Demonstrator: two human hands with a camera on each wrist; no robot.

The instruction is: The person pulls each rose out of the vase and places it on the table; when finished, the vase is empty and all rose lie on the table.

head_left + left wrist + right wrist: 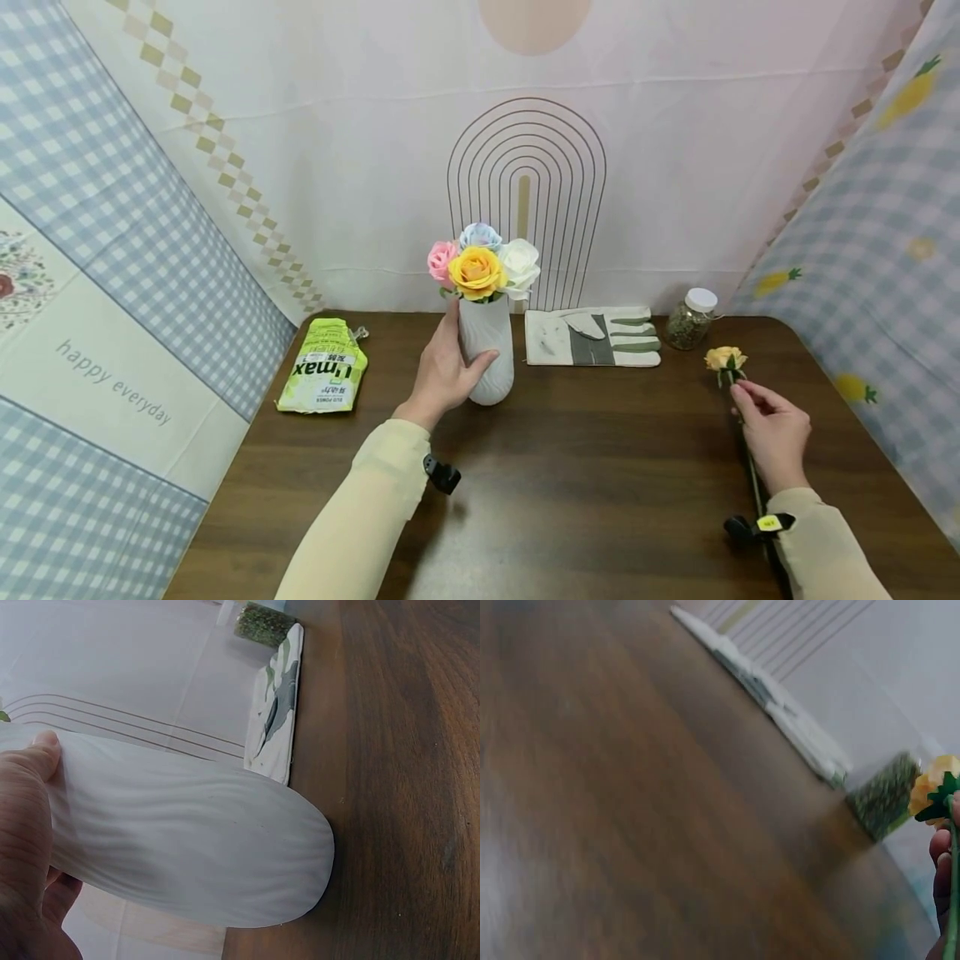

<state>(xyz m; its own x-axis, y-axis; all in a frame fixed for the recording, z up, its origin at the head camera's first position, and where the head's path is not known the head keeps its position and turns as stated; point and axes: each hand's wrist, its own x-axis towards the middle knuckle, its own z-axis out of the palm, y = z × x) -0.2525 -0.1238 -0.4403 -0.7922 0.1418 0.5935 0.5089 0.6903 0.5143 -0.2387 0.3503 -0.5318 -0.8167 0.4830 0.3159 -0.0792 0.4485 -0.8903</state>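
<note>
My left hand point(444, 371) grips a white ribbed vase point(487, 354) around its side, with the thumb across the front. In the left wrist view the vase point(202, 832) fills the middle, its rounded base near the tabletop. Pink, blue, white and yellow artificial roses point(477, 272) stand in the vase. On the right, my right hand point(772, 429) pinches a single pale yellow rose point(725, 360) by its stem just below the bloom. Its long green stem runs back under the wrist. The right wrist view shows the rose point(937, 787) at its right edge.
A white and grey work glove point(592, 337) lies flat behind the vase's right side. A clear jar point(690, 321) with a white lid stands near the back right. At the left lies a green and white packet point(324, 367). Patterned cloth hangs around the brown table point(600, 500).
</note>
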